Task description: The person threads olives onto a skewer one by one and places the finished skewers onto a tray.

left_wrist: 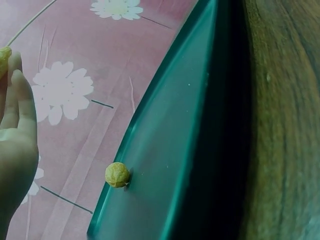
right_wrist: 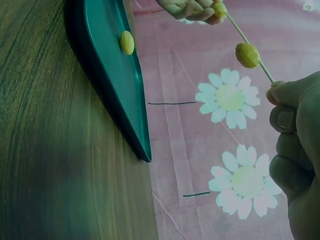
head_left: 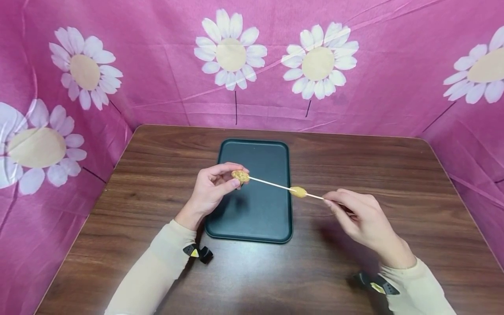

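Note:
A thin wooden skewer (head_left: pixel 269 183) is stretched between my two hands over the dark green tray (head_left: pixel 256 210). Between thumb and fingers, my left hand (head_left: pixel 214 186) pinches a small yellow, wrinkled oval fruit (head_left: pixel 241 176) at the skewer's far tip. My right hand (head_left: pixel 362 218) pinches the other end of the stick. A second yellow oval fruit (head_left: pixel 299 191) is threaded on the skewer, nearer the right hand. Both wrist views show another yellow fruit (right_wrist: pixel 127 43) lying on the tray; the left hand appears to hide it in the head view.
The tray lies on a brown wood-grain table (head_left: pixel 393 175). Behind and beside the table hangs a pink cloth (head_left: pixel 157 65) with large white daisies. Each wrist bears a dark strapped-on device (head_left: pixel 198 253).

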Demonstrator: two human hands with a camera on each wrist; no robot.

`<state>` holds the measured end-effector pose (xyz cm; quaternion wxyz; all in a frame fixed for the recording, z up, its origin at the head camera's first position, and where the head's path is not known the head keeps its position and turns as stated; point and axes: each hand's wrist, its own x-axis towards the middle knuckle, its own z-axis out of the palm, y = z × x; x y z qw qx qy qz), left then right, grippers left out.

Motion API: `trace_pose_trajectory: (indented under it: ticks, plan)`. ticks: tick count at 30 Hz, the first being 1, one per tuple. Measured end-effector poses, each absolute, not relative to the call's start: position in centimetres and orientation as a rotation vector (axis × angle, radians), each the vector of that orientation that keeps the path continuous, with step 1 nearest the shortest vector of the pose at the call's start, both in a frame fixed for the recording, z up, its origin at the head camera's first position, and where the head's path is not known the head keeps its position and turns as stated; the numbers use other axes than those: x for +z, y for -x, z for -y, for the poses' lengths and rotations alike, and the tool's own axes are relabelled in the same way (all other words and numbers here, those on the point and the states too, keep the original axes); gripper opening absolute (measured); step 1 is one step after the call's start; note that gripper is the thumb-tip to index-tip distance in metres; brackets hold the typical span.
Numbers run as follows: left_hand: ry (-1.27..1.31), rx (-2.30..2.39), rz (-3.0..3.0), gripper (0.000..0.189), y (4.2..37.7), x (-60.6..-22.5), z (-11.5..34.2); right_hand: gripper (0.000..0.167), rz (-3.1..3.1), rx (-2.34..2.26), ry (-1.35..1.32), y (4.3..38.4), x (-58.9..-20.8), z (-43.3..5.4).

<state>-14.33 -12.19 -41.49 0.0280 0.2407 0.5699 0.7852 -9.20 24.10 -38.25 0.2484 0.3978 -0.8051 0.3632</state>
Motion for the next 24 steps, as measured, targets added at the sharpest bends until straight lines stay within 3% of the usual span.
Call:
trace_pose_trajectory:
  ticks: [13,24]
  plan:
    - [-0.72,2.4,-1.803,0.037,13.63,-41.14,12.27,0.035,2.182,0.974,-1.086,8.96,-38.12,-23.57]
    - [-0.791,2.436,-1.787,0.034,13.91,-40.97,12.15,0.034,2.187,0.987,-1.095,9.13,-37.67,-23.33]
